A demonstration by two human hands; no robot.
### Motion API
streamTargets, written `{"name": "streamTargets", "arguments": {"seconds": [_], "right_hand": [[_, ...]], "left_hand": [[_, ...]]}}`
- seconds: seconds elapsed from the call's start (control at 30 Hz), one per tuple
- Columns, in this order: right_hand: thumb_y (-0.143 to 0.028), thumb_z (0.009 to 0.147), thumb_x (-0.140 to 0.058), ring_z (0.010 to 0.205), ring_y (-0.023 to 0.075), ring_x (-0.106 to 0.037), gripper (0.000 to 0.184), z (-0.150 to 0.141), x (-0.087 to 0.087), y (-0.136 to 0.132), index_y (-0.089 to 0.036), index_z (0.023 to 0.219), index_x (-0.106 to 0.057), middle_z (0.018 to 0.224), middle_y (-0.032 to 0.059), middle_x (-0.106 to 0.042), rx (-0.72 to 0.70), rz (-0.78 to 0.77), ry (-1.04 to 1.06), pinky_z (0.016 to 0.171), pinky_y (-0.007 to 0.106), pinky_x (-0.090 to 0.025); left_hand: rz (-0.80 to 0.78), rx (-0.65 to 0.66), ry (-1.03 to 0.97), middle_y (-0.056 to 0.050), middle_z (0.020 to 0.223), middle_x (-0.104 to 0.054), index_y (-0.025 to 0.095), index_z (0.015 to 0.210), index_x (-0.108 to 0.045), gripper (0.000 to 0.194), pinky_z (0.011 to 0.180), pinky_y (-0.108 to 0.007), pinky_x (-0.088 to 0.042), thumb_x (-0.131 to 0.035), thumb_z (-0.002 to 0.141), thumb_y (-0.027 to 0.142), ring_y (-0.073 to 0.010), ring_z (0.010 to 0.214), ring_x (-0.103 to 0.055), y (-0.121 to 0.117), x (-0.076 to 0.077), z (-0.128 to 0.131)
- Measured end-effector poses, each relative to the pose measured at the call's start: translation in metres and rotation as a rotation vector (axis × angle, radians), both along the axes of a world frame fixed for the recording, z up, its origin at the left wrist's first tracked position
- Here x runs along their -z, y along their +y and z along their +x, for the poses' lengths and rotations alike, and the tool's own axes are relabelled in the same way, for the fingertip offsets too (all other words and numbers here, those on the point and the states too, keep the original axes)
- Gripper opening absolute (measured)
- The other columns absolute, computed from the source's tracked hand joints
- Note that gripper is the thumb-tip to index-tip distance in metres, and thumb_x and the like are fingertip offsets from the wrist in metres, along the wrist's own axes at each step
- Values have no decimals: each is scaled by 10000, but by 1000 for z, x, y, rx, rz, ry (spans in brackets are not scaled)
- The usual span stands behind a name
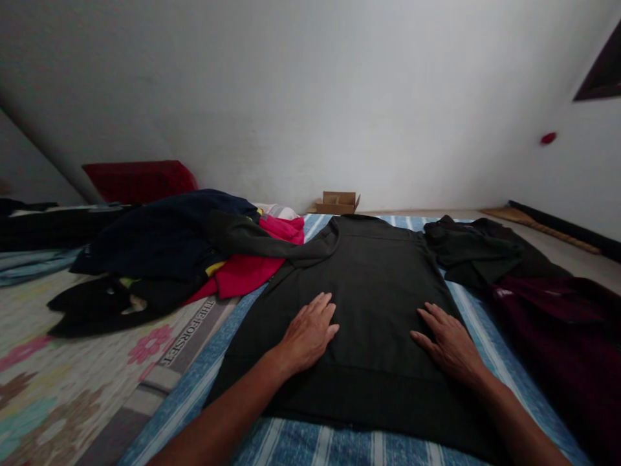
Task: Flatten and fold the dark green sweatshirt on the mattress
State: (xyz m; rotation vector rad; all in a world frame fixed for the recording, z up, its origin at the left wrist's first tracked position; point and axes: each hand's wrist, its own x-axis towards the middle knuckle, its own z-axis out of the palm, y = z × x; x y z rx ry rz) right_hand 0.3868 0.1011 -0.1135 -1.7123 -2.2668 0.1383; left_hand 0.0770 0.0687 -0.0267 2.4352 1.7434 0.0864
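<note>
A dark grey-green long-sleeved top (pixel 373 291) lies spread out with its hem toward me and its neck end away. Its left sleeve (pixel 262 239) stretches out over the heap of clothes at the left. My left hand (pixel 310 330) rests flat on the left half of the top, fingers extended. On the right half lies my right hand (pixel 446 340), also flat, its thumb apart from the fingers. Neither hand grips the cloth. Underneath is a blue and white striped sheet (pixel 301 446).
Dark blue (pixel 160 233) and pink clothes (pixel 247 275) are heaped at the left on a flowered mat (pixel 97 369). Dark garments (pixel 485 246) and a maroon garment (pixel 557 323) lie at the right. An open cardboard box (pixel 338 202) stands by the wall, with a red bundle (pixel 140 181) farther left.
</note>
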Motion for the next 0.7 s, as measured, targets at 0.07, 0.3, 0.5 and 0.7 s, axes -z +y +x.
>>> {"name": "streamTargets", "arguments": {"seconds": [0.07, 0.3, 0.5, 0.7], "right_hand": [[-570, 862, -367, 1307, 286, -315, 634, -1, -2, 0, -128, 1304, -474, 1410, 147, -371, 4, -16, 13, 1041, 453, -285], [-549, 862, -386, 1329, 278, -277, 622, -9, -12, -2, -130, 1315, -466, 1434, 135, -338, 29, -72, 39, 1066, 442, -242], [-540, 864, -391, 1346, 274, -237, 624, -13, -21, -3, -138, 1338, -444, 1450, 123, -311, 41, -134, 54, 1087, 437, -196], [-552, 864, -374, 1358, 260, -208, 637, -15, -26, -3, -150, 1356, -420, 1461, 113, -290, 51, -171, 70, 1098, 426, -168]], "left_hand": [[-51, -65, 51, -134, 1498, -213, 117, 1375, -338, 588, 1095, -439, -195, -345, 890, 448, -250, 1385, -136, 12, 9, 1], [-153, -150, 134, -87, 1518, -98, 148, 1435, -231, 749, 1108, -480, -85, -212, 858, 625, -243, 1396, -38, 17, 15, -9], [-237, -236, 146, -125, 1514, -106, 167, 1437, -235, 783, 1083, -523, -125, -234, 827, 658, -290, 1389, -61, 21, 0, -4], [-88, -188, 110, -136, 1511, -125, 137, 1413, -299, 719, 1087, -488, -151, -223, 859, 589, -266, 1392, -69, 47, -3, 26]]}}
